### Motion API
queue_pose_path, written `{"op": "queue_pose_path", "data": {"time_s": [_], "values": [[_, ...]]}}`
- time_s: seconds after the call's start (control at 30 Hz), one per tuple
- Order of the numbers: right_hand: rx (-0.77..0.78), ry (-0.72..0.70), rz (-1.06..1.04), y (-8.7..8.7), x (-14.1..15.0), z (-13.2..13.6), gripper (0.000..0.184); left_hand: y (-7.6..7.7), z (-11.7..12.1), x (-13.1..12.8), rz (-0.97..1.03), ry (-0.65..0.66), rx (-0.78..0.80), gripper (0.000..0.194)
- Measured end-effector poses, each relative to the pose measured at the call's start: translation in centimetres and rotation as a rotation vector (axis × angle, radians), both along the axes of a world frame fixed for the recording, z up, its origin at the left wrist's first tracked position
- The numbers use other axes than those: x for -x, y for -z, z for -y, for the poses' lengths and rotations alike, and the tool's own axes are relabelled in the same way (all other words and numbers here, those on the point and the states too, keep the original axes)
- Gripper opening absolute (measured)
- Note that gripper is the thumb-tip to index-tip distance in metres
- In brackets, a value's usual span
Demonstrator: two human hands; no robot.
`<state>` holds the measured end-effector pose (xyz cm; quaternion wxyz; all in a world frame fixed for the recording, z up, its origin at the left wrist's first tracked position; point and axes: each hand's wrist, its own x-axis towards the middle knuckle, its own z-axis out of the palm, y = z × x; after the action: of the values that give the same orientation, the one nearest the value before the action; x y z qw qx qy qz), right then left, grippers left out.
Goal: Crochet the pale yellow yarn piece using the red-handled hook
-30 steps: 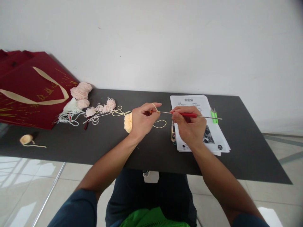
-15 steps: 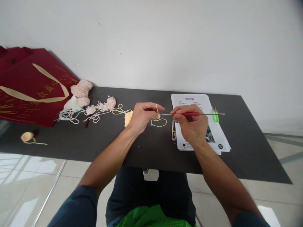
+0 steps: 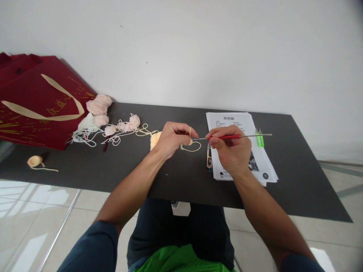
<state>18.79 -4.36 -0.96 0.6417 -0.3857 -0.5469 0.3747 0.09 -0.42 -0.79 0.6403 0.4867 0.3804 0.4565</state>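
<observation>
My right hand (image 3: 231, 147) grips a crochet hook (image 3: 228, 137) by its red middle, one metal end pointing right over the papers. The other end reaches left to a small pale-yellow crochet piece (image 3: 190, 142), pinched between the thumb and fingers of my left hand (image 3: 172, 139). A strand of yellow yarn (image 3: 190, 131) runs over my left index finger, and a loose yarn end curves below the piece. Behind my left wrist lies a yellow yarn ball (image 3: 154, 140), partly hidden. The stitches at the hook's tip are too small to make out.
Printed sheets (image 3: 244, 166) lie under my right hand, with green thread snips (image 3: 259, 138) on them and another pair of snips (image 3: 209, 156) beside them. Pink yarn (image 3: 99, 104), a dark red bag (image 3: 36, 102) and a small yellow crocheted cup (image 3: 35, 161) are to the left.
The view has shifted slightly. Both hands keep their grips on the crochet piece and the hook, with barely any movement between them.
</observation>
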Motion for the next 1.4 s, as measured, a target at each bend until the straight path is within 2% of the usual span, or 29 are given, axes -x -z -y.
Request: {"op": "queue_pose_path", "data": {"time_s": [0.2, 0.37, 0.5, 0.7, 0.9, 1.13, 1.4], "values": [[0.046, -0.079, -0.152, 0.7, -0.1, -0.7, 0.022, -0.2, -0.1, 0.3, 0.006, 0.036, -0.030, 0.024], [0.132, -0.135, -0.264, 0.0, 0.0, -0.7, 0.022, 0.0, 0.0, 0.2, 0.060, 0.036, -0.071, 0.023], [0.253, -0.158, -0.401, -0.2, 0.4, -0.8, 0.020, 0.6, 0.3, -0.5, 0.115, -0.069, -0.133, 0.020], [0.377, -0.109, -0.528, 0.3, 1.4, -0.9, 0.021, 1.2, 0.5, -1.2, 0.101, -0.201, -0.179, 0.017], [0.397, -0.109, -0.526, 0.6, 1.4, -1.2, 0.022, 0.9, 0.4, -1.0, 0.123, -0.224, -0.275, 0.016], [0.399, -0.096, -0.477, 0.6, 1.6, -0.9, 0.024, 1.0, 0.2, -1.2, 0.103, -0.263, -0.270, 0.016], [0.422, -0.089, -0.515, 0.8, 2.4, -0.6, 0.024, 0.7, 0.5, -1.7, 0.022, -0.263, -0.205, 0.040]]}}
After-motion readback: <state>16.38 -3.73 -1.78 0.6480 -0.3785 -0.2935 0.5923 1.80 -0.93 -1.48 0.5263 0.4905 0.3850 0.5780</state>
